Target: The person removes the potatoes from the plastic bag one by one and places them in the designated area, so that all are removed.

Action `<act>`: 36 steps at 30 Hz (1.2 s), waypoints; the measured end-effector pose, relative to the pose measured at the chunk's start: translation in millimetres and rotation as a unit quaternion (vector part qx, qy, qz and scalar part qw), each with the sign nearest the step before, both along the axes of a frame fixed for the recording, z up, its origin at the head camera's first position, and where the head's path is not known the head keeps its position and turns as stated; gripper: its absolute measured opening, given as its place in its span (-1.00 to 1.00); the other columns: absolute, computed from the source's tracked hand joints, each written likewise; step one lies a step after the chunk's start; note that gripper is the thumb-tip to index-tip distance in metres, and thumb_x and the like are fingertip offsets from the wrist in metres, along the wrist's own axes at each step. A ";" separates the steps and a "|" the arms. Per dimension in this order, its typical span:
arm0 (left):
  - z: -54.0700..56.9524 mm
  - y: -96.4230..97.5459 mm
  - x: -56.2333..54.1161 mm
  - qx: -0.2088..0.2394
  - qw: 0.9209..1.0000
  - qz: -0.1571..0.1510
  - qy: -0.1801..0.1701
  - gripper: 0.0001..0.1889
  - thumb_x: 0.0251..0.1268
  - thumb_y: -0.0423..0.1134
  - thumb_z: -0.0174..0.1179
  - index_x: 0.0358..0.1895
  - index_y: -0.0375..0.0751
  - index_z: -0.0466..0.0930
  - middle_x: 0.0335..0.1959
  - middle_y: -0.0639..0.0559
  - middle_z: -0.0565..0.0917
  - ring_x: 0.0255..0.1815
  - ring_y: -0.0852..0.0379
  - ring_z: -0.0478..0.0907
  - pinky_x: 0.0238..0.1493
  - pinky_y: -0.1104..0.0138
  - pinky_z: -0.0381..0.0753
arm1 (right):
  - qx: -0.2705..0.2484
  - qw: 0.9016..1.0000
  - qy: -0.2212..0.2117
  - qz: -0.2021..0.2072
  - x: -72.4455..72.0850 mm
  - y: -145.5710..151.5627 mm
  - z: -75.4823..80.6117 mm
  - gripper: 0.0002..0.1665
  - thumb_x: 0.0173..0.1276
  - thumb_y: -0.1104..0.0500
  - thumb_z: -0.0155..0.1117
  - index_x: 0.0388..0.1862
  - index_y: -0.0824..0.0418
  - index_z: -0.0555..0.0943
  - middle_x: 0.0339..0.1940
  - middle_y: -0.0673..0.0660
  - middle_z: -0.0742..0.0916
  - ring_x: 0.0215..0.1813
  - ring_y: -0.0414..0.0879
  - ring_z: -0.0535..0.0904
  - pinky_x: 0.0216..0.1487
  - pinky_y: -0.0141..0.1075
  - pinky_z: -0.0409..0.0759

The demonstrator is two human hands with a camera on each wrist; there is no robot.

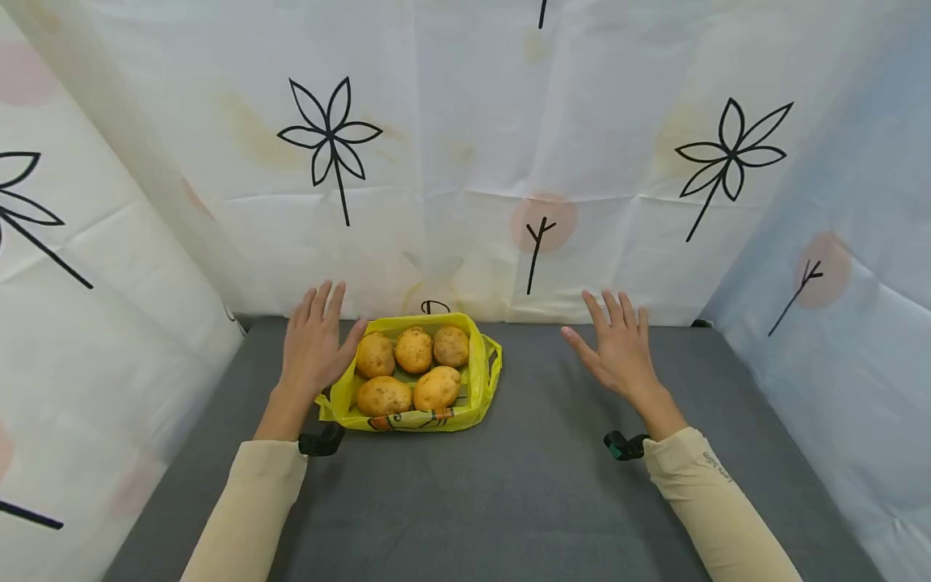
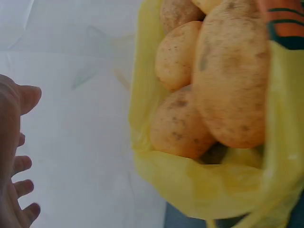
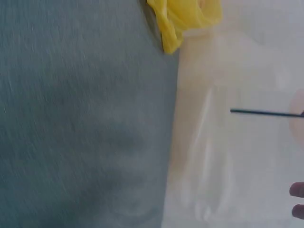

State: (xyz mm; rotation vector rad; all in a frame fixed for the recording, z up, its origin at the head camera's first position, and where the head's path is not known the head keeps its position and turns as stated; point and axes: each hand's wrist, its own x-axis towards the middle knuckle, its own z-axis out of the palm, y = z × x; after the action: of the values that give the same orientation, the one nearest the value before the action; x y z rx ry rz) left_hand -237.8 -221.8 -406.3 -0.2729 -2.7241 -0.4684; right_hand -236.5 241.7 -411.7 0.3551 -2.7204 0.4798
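Note:
A yellow plastic bag point(image 1: 476, 388) with its mouth spread wide lies on the grey table, left of the middle. Several potatoes point(image 1: 414, 350) sit inside it, brown-yellow with dark specks; the left wrist view shows the potatoes point(image 2: 232, 76) close up. My left hand point(image 1: 314, 343) is at the bag's left side, fingers straight and spread, thumb near the rim, holding nothing. Well to the right of the bag, my right hand point(image 1: 618, 352) hovers with fingers spread and holds nothing. Only two fingertips point(image 3: 298, 190) of it show in the right wrist view.
The grey table point(image 1: 465, 501) ends at the back against a white cloth point(image 1: 465, 162) printed with black line flowers. Similar cloth walls stand at the left and right. A dark wrist strap point(image 1: 624, 446) is on the right arm, another strap point(image 1: 322, 440) on the left.

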 end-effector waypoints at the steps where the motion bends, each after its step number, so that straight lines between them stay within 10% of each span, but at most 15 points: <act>1: -5.0 -1.1 2.2 0.022 1.000 -0.003 0.004 -0.24 0.59 0.10 -0.01 0.63 -0.26 0.00 0.59 -0.33 0.08 0.58 -0.35 -0.07 0.47 -0.26 -0.04 | -0.010 1.000 0.002 0.007 2.3 -4.1 -2.6 -0.08 0.54 -0.31 0.04 0.63 0.20 0.16 0.56 0.44 0.23 0.60 0.39 -0.07 0.48 0.34 -0.27; 8: -50.2 -10.6 18.1 0.197 0.980 -0.013 -0.030 -0.35 0.56 -0.04 0.12 0.53 -0.32 0.23 0.43 -0.39 0.29 0.39 -0.41 0.23 0.27 -0.29 0.25 | -0.073 0.996 -0.041 0.033 17.9 -40.4 -20.7 -0.20 0.56 -0.15 0.16 0.55 0.30 0.28 0.41 0.42 0.43 0.42 0.38 0.27 0.36 0.30 0.22; 18: -95.6 -16.2 32.6 0.432 0.897 0.027 -0.095 -0.50 0.53 -0.16 0.19 0.37 -0.38 0.44 0.28 -0.29 0.50 0.21 -0.06 0.45 0.22 0.28 0.43 | -0.180 0.976 -0.103 0.069 32.8 -116.3 -42.6 -0.32 0.42 0.04 0.39 0.42 0.27 0.46 0.18 0.30 0.59 0.18 0.21 0.52 0.10 0.13 0.52; 24: -111.2 -17.7 32.9 0.493 0.864 0.039 -0.088 -0.58 0.56 -0.19 0.16 0.31 -0.38 0.53 0.19 -0.29 0.56 -0.04 0.31 0.48 -0.10 0.59 0.47 | -0.222 0.964 -0.118 0.084 35.3 -163.4 -48.1 -0.26 0.35 -0.02 0.44 0.39 0.30 0.48 0.21 0.31 0.57 0.18 0.23 0.51 0.11 0.16 0.49; 36: -116.4 -17.0 31.5 0.504 0.858 0.045 -0.091 -0.57 0.55 -0.20 0.17 0.32 -0.39 0.51 0.22 -0.24 0.56 -0.06 0.33 0.49 -0.12 0.58 0.48 | -0.154 0.976 -0.155 0.015 34.4 -214.6 -61.7 0.08 0.10 -0.29 0.58 0.43 0.28 0.42 0.18 0.34 0.54 0.12 0.22 0.48 0.11 0.08 0.49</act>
State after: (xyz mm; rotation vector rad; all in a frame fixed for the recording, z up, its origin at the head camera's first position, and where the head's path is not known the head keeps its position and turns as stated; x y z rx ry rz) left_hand -206.2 -238.8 -522.7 0.1960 -2.2289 -1.8337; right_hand -202.1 27.1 -473.4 0.2562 -2.8707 1.0264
